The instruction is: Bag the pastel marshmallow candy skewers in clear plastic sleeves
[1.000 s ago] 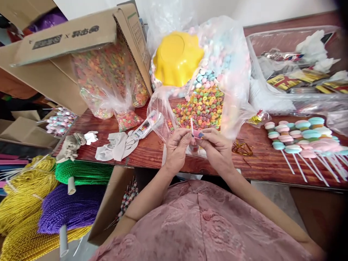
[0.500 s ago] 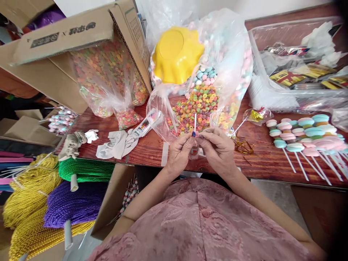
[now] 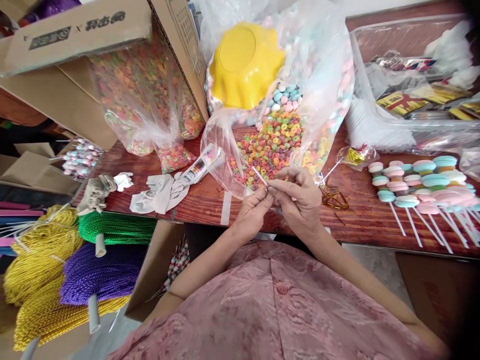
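My left hand [image 3: 252, 214] and my right hand [image 3: 298, 200] meet above the front edge of the table, fingertips pinched together. A thin white stick [image 3: 259, 176] pokes up from between them, tilted to the left, its lower end hidden by the fingers. Anything else small in the pinch is covered. Just beyond my fingers lies a pile of colourful ring-shaped candies [image 3: 275, 142], spilling from a clear plastic bag [image 3: 221, 132]. Behind them are pink, blue and white round candies [image 3: 287, 96], partly under an upturned yellow bowl [image 3: 245, 65].
Marshmallow-like skewers on white sticks [image 3: 423, 182] lie at right, near a clear bin [image 3: 412, 122] of packets. White gloves [image 3: 161, 192] rest left of the candies. A cardboard box [image 3: 90, 35] holds bagged candy. Yellow, green and purple cord bundles [image 3: 101, 275] sit below left.
The white stick has gone from upright to leaning left. My fingertips have come closer together, and the blue spot at my left fingertips is now out of sight. The view has shifted slightly.
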### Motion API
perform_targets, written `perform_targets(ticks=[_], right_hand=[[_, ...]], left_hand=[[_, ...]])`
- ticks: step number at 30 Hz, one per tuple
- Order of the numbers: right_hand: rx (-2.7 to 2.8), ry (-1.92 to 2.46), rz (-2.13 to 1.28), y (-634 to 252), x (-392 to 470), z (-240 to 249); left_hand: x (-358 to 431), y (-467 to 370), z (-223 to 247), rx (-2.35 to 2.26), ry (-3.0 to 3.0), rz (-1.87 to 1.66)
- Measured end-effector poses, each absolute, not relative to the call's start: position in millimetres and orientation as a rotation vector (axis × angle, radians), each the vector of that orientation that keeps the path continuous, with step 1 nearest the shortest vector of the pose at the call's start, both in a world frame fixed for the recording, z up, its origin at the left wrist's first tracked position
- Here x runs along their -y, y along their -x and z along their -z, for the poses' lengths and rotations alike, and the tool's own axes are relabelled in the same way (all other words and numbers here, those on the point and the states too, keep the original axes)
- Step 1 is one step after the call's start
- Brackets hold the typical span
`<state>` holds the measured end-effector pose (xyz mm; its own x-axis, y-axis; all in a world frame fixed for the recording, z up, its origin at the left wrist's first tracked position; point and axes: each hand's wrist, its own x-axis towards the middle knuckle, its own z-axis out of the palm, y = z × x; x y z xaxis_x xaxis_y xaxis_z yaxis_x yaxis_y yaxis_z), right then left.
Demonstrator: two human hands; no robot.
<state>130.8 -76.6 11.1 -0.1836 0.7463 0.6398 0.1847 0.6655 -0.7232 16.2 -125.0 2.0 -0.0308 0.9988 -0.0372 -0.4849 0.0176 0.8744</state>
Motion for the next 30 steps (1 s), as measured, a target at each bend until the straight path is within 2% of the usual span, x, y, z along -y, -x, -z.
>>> perform_targets(ticks=[3, 7, 10, 12, 15, 17, 19, 23, 30], right_hand=[[1.714, 0.772, -0.665, -132, 71, -12], [1.612, 0.717, -1.065, -132, 66, -13], [1.596, 0.724, -1.198, -133, 61, -11], [1.645, 0.75, -1.073, -138, 54, -13], [1.942, 0.705, -0.528, -151, 42, -25], [2.253, 0.493, -0.118, -161, 35, -36], [2.486, 0.215, 0.133, -167, 31, -46], [2.696, 0.035, 0.211, -171, 29, -59], [2.847, 0.405, 0.117, -174, 38, -52]], left_hand=[[124, -15, -3, -0.757, -0.642, -1.37], [119, -7, -5, -0.673, -0.559, -1.197], [116, 2, -6, -0.668, -0.582, -1.137], [113, 9, -8, -0.668, -0.57, -1.119], [110, 18, -12, -0.654, -0.56, -1.02], [109, 23, -15, -0.623, -0.594, -0.93], [107, 26, -18, -0.579, -0.641, -0.838], [104, 27, -22, -0.475, -0.687, -0.674], [104, 25, -31, -0.56, -0.935, -0.537]])
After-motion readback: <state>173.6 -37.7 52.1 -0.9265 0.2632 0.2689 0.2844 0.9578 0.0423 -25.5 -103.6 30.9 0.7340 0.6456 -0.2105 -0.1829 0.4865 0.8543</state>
